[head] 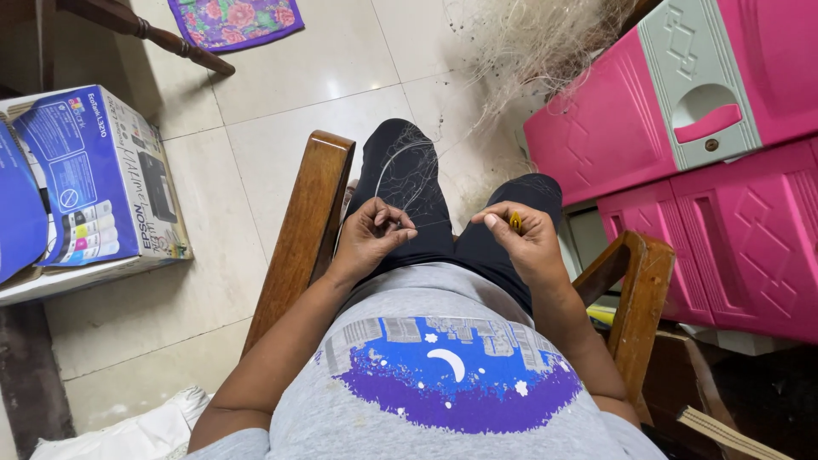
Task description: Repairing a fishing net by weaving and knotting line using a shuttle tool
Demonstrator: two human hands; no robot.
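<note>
I record the left hand [372, 234] curled above the left thigh, fingers pinched shut on a strand of the fishing net [407, 170], forearm angled in from the chair's left armrest [298, 234]. The right hand [521, 234] is clenched around a small yellow netting tool [515, 222], thumb on top, wrist bent inward over the right thigh. The net drapes over the left knee and trails up to a pale heap [537, 43] on the tiled floor [281, 102]. Both hands sit between the two wooden armrests, right armrest [635, 294] close beside the forearm. A pink plastic cabinet [682, 170] crowds the right side; a printer carton [94, 183] stands well apart at left (open floor lies ahead).
</note>
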